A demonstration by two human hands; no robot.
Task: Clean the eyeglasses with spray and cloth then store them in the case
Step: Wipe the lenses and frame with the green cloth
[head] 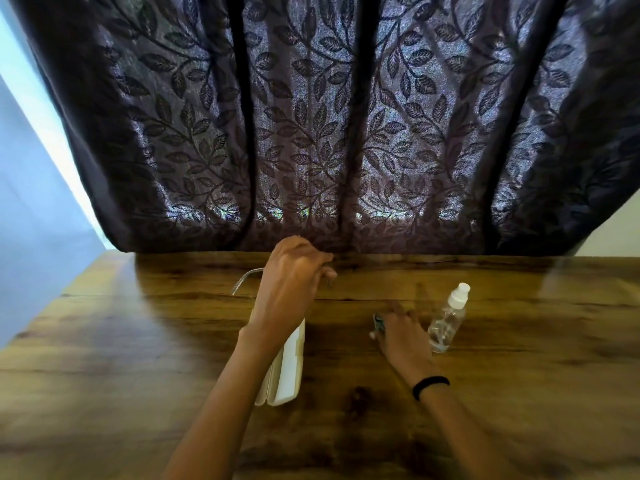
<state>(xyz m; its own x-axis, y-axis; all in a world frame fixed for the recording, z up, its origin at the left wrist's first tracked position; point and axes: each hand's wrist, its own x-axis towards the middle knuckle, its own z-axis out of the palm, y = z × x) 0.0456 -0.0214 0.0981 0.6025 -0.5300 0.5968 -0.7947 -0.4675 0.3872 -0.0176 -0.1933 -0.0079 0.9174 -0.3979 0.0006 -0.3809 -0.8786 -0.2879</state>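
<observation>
Left hand (294,271) hovers over the far middle of the wooden table (138,341), with its fingers curled. It seems to grip the eyeglasses (246,279), but only one thin grey temple shows, sticking out to the left of the hand; the lenses are hidden behind it. The white case (289,368) lies on the table under the left forearm, nearer to the person.

The right hand (401,336) is low over the table and blurred, just left of the clear spray bottle (446,320), which stands upright. A small teal thing (378,323), maybe the cloth, is at its thumb side. Whether this hand pinches it or only lies over it, I cannot tell.

I see three risks. The bottle is slim and tall, so a quick sideways move of the right hand can knock it over and let it roll. The left forearm passes just above the case, so lowering the arm can push the case toward the near edge. The grip on the eyeglasses seems to be at the frame, so squeezing can bend it, and fingers on the lenses can smear them.
</observation>
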